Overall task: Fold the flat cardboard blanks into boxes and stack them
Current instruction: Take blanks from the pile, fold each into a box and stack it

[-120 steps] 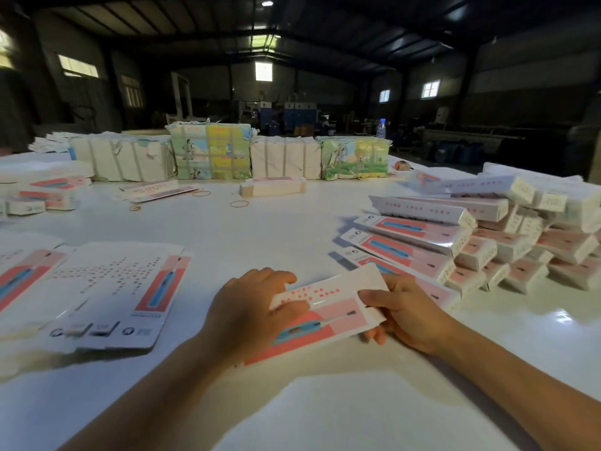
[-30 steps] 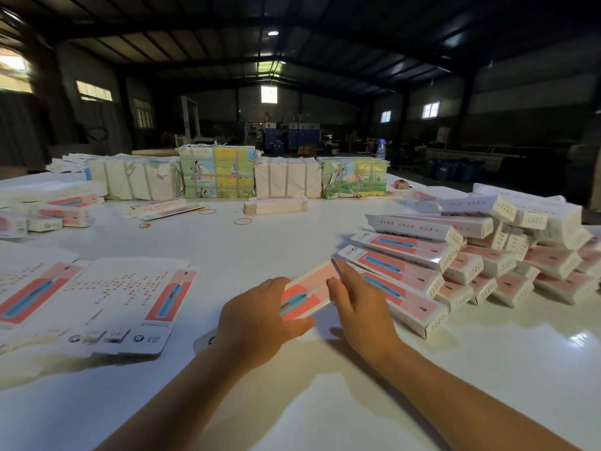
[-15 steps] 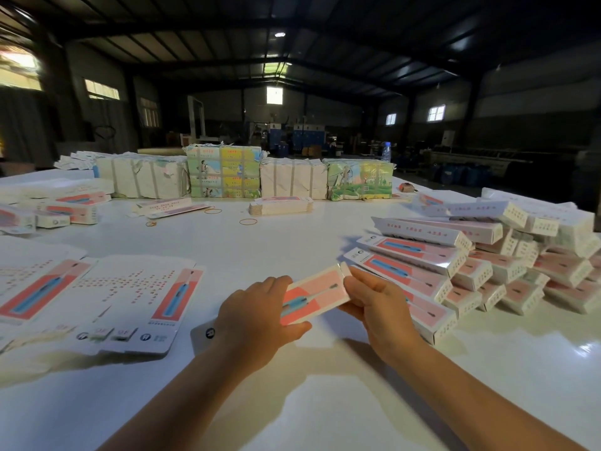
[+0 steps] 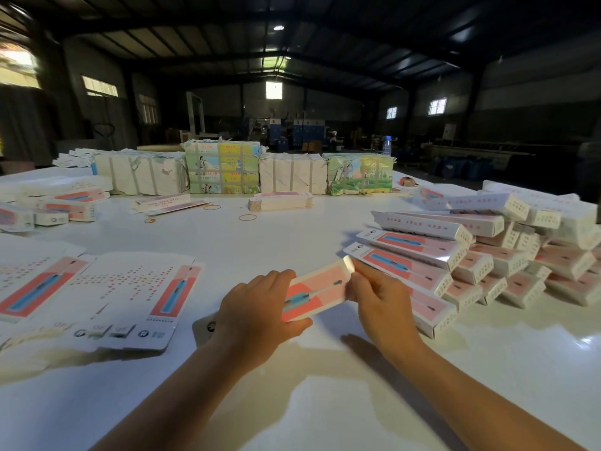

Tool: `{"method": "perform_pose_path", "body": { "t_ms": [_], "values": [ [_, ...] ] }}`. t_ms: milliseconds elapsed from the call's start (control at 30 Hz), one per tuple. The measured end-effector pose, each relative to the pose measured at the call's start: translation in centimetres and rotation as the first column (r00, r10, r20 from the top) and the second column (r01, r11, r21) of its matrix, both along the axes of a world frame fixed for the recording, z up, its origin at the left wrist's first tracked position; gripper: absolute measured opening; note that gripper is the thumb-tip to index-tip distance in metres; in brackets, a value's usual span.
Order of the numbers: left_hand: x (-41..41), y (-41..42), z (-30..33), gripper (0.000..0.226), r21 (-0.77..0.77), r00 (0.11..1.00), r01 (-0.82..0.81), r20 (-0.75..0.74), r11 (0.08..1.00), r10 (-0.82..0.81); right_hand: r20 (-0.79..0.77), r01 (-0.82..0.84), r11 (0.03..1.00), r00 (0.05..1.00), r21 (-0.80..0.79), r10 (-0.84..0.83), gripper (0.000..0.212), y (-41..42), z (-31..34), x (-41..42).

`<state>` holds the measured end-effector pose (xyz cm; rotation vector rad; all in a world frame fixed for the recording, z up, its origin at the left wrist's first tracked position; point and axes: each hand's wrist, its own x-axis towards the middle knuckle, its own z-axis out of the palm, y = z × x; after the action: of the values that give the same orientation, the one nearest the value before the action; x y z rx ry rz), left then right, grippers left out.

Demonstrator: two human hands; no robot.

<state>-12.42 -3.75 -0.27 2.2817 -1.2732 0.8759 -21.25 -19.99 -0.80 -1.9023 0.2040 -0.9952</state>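
Lifted off the table since four seconds ago, the half-formed box (image 4: 317, 292) hangs gripped between left hand (image 4: 260, 309) and right hand (image 4: 379, 296) beside the stack (image 4: 455, 255); tuck its end flap squarely.

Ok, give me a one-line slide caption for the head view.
Left hand and right hand fold a pink cardboard box beside the pile of finished pink-and-white boxes.
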Motion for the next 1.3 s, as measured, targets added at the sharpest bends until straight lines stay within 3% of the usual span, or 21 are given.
{"method": "perform_pose_path", "body": {
  "t_ms": [167,267,367,467,567,700,833,900,967,1067,1133,1200,1300],
  "values": [
    [-0.2,0.0,-0.1,0.060,-0.048,0.998,0.018,-0.059,0.999,-0.021,-0.012,0.101,0.948,0.994,-0.302,-0.109,0.020,0.8,-0.6,-0.2],
    [-0.5,-0.1,0.1,0.063,-0.067,0.991,-0.010,-0.136,0.998,0.000,0.001,0.132,0.911,0.990,-0.391,-0.142,0.021,1.1,-0.5,-0.2],
    [-0.4,-0.1,0.1,0.066,-0.039,0.977,-0.039,-0.212,0.998,0.030,-0.027,0.124,0.911,0.989,-0.394,-0.146,0.029,1.1,-0.1,-0.4],
    [-0.3,-0.4,0.0,0.064,-0.009,0.968,-0.067,-0.242,0.998,0.063,-0.024,0.047,0.961,0.998,-0.272,-0.055,0.015,1.4,0.1,-0.5],
    [0.0,-0.4,-0.3,0.064,-0.069,0.976,-0.066,-0.212,0.995,0.050,-0.065,-0.012,0.961,0.998,-0.278,-0.006,0.014,1.5,0.1,-0.5],
    [0.6,0.1,-0.7,0.067,-0.047,0.987,-0.023,-0.162,0.999,0.016,-0.169,-0.065,0.958,0.986,-0.281,0.017,0.036,1.4,-0.6,-0.6],
    [1.7,0.5,-0.5,0.063,0.044,0.976,-0.077,-0.203,0.996,0.084,-0.184,-0.143,0.958,0.978,-0.250,0.098,0.041,1.0,-0.7,-0.4],
    [1.8,0.9,-0.2,0.059,0.088,0.976,-0.099,-0.187,0.991,0.114,-0.238,-0.214,0.950,0.958,-0.227,0.159,0.064,0.6,-0.7,-0.3],
    [2.0,1.1,-0.2,0.062,0.064,0.980,-0.029,-0.197,0.998,0.041,-0.261,-0.264,0.912,0.948,-0.313,0.184,0.081,0.0,-0.8,-0.3],
    [1.9,1.5,-0.3,0.075,0.105,0.924,0.081,-0.381,0.991,-0.035,-0.281,-0.253,0.743,0.955,-0.619,0.092,0.076,-1.0,-0.7,-0.2],
    [1.7,1.4,-0.3,0.083,0.194,0.960,0.004,-0.274,0.981,0.051,-0.225,-0.171,0.639,0.974,-0.750,-0.004,0.064,-1.3,-0.6,-0.1],
    [1.4,1.0,0.0,0.087,0.179,0.997,-0.057,-0.035,0.982,0.065,-0.169,-0.084,0.596,0.981,-0.799,-0.089,0.057,-1.5,-0.3,-0.1],
    [1.1,-0.1,-0.3,0.073,0.015,0.973,0.031,0.229,0.999,-0.034,-0.108,0.077,0.665,0.967,-0.743,-0.232,0.057,-3.6,2.3,0.3]
  ]
}}
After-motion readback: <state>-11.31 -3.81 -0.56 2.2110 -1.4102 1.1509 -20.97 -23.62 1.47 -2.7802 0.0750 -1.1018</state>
